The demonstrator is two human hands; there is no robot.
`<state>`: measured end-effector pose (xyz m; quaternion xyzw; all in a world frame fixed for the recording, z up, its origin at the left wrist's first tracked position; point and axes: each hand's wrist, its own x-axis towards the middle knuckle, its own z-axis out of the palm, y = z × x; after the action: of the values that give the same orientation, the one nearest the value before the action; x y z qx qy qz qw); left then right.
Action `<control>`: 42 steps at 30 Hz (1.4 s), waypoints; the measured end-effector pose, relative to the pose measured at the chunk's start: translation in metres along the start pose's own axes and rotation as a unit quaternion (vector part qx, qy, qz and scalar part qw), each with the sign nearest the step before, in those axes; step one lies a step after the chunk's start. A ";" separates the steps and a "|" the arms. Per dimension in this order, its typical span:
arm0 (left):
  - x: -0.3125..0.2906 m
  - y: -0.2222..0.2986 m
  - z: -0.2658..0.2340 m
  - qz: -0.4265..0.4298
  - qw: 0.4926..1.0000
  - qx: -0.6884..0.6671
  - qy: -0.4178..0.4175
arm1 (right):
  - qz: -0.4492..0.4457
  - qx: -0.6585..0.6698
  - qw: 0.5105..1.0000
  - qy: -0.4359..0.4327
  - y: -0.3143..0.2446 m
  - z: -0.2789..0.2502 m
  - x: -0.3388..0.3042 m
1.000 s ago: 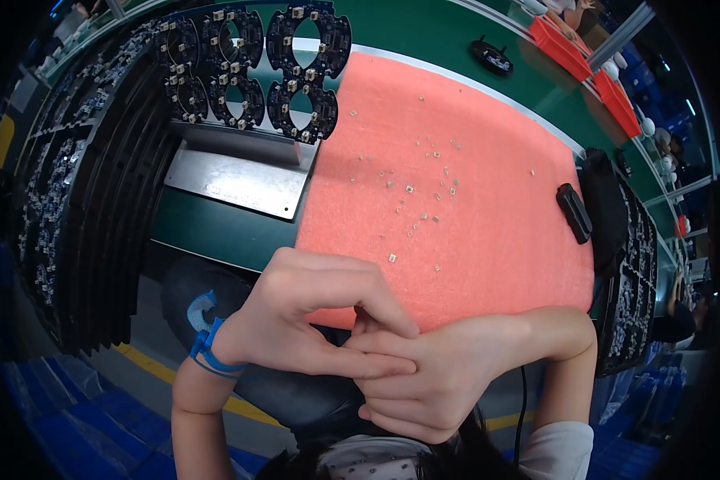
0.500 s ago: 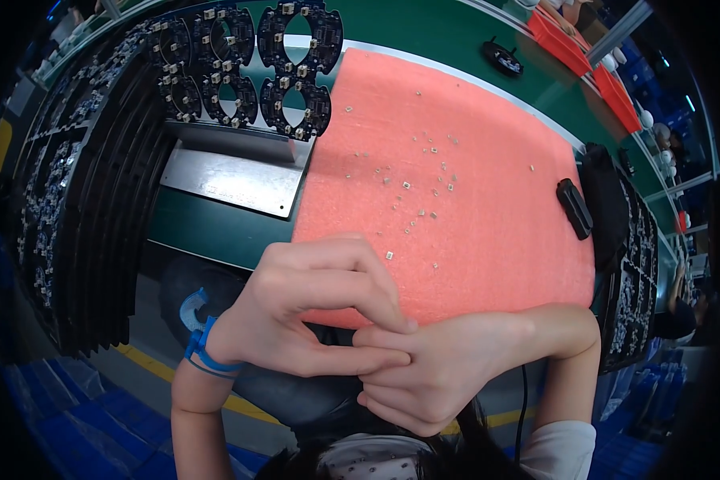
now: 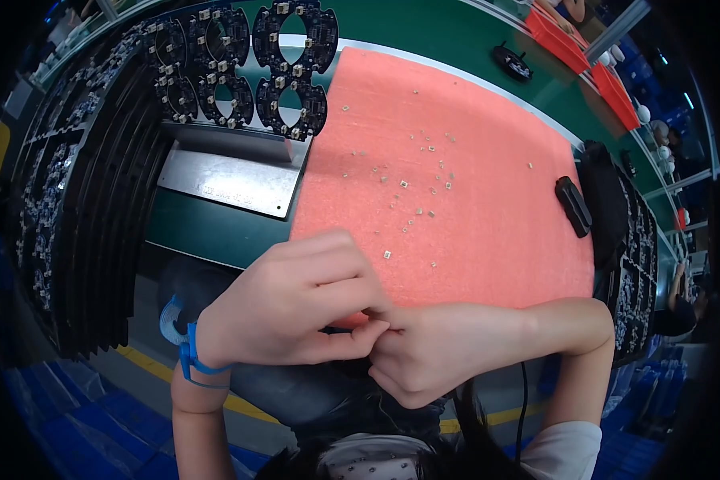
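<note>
My left hand (image 3: pixel 300 300), with a blue wrist strap (image 3: pixel 190 356) on its wrist, has its thumb and fingertips pinched together at the near edge of the pink foam mat (image 3: pixel 496 232). Right against those fingertips, my right hand (image 3: pixel 436 352) is curled closed with its back toward me. Whatever is between the fingers of either hand is hidden or too small to make out. Beyond the hands, several tiny square electronic parts (image 3: pixel 404 184) lie scattered on the mat.
A panel of dark blue ring-shaped circuit boards (image 3: pixel 320 36) stands upright at a metal fixture (image 3: pixel 224 182) left of the mat. Stacked black trays (image 3: pixel 104 208) rise at far left. A small black device (image 3: pixel 573 206) lies at the mat's right. Red bins (image 3: pixel 556 40) line the far right.
My left fingers have drawn from over the right hand's knuckles into a pinch at its fingertips. Both hands have moved slightly up. The parts on the mat stay in place.
</note>
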<state>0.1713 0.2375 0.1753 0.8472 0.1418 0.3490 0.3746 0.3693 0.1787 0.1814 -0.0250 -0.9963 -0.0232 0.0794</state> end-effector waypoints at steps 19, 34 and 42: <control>-0.001 -0.010 -0.001 -0.036 0.999 -0.003 -0.033 | 0.015 -0.021 1.000 0.016 0.004 0.004 0.002; 0.003 -0.002 0.007 0.002 0.992 -0.122 0.010 | -0.005 0.276 0.934 0.228 -0.001 -0.003 0.005; 0.000 -0.002 0.007 -0.001 0.988 -0.156 0.004 | 0.005 0.354 0.903 0.244 -0.003 -0.015 0.011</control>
<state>0.1762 0.2351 0.1707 0.7771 0.0877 0.3698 0.5016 0.3607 0.1750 0.1981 0.0061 -0.8882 0.3258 0.3239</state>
